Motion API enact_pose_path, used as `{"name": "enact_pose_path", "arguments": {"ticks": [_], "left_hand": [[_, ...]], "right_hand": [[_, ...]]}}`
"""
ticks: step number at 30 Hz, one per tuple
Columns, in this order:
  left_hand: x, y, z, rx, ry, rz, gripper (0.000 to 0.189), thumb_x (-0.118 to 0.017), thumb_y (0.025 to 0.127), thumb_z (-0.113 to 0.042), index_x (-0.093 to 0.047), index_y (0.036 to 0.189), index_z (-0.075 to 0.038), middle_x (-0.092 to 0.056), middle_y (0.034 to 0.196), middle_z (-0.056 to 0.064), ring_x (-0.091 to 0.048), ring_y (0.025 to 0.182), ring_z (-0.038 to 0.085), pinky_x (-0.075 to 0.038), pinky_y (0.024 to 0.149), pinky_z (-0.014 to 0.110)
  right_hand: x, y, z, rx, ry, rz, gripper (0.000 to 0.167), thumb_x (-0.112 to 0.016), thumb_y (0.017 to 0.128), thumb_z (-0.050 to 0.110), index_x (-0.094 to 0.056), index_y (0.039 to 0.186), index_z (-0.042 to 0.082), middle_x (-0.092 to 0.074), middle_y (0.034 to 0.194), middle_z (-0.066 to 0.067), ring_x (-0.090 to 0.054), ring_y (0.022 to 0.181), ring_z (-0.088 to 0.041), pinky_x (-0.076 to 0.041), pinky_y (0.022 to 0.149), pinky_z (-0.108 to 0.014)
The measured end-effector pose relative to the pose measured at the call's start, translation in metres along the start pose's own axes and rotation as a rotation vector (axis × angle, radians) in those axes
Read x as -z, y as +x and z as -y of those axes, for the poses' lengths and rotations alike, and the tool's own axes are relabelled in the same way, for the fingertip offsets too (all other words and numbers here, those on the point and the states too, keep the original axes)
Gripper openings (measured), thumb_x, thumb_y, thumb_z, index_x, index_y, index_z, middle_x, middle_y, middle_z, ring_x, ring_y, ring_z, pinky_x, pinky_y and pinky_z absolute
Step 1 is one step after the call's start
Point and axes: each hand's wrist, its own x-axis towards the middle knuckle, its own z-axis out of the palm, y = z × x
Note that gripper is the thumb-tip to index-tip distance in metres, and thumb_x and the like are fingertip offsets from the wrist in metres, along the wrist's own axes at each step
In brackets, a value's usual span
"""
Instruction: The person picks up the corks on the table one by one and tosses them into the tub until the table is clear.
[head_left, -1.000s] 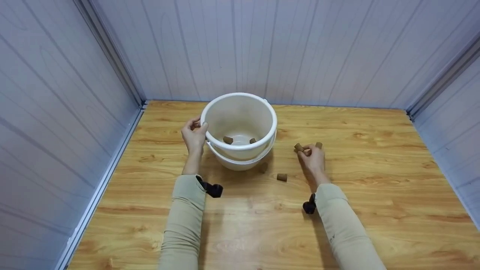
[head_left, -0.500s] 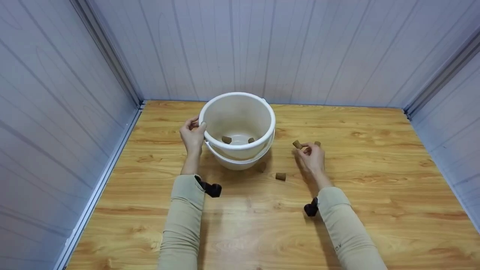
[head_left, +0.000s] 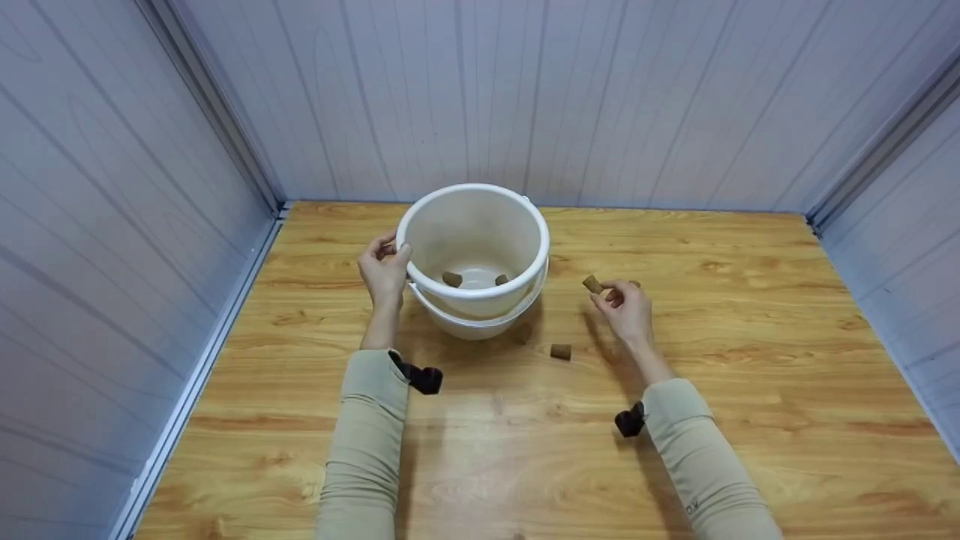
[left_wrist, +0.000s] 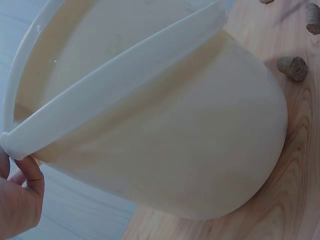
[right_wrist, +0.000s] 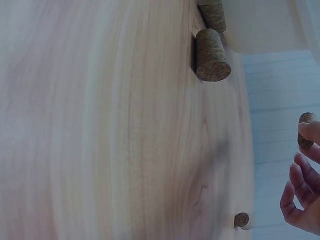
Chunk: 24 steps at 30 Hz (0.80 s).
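Head view: with left hand (head_left: 384, 277), gripping white bucket (head_left: 480, 306) by rim between thumb and curled fingers, probably steadying it, with two corks (head_left: 452, 280) inside. Pinching a raised cork (head_left: 592, 284) between thumb and fingertips of right hand (head_left: 630, 311), probably suiting its smallness.

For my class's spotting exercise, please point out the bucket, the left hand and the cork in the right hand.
Bucket (head_left: 474, 229): head view, inner wall.
Left hand (head_left: 384, 279): head view, back of the hand.
Held cork (head_left: 592, 284): head view, part beyond the fingertips.
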Motion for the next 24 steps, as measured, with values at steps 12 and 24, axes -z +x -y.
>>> {"name": "enact_pose_path", "arguments": {"ticks": [12, 24], "left_hand": [[0.001, 0.0, 0.001, -0.015, 0.016, 0.01, 0.026, -0.059, 0.075, 0.01, -0.067, 0.1, 0.012, -0.053, 0.069, 0.0, -0.05, 0.067, 0.008, -0.044, 0.051, 0.015], [0.001, 0.0, 0.0, 0.004, -0.012, 0.012, 0.027, -0.058, 0.075, 0.011, -0.067, 0.101, 0.011, -0.053, 0.069, 0.001, -0.05, 0.062, 0.007, -0.042, 0.042, 0.013]], "right_hand": [[0.004, -0.001, 0.025, 0.092, 0.054, -0.017, 0.018, -0.074, 0.084, 0.006, -0.07, 0.097, -0.006, -0.061, 0.074, -0.011, -0.059, 0.068, -0.028, -0.043, 0.058, -0.02], [0.006, 0.005, 0.048, 0.151, 0.081, -0.014, 0.018, -0.075, 0.084, 0.007, -0.071, 0.098, -0.004, -0.062, 0.076, -0.01, -0.059, 0.069, -0.024, -0.043, 0.057, -0.02]]}}
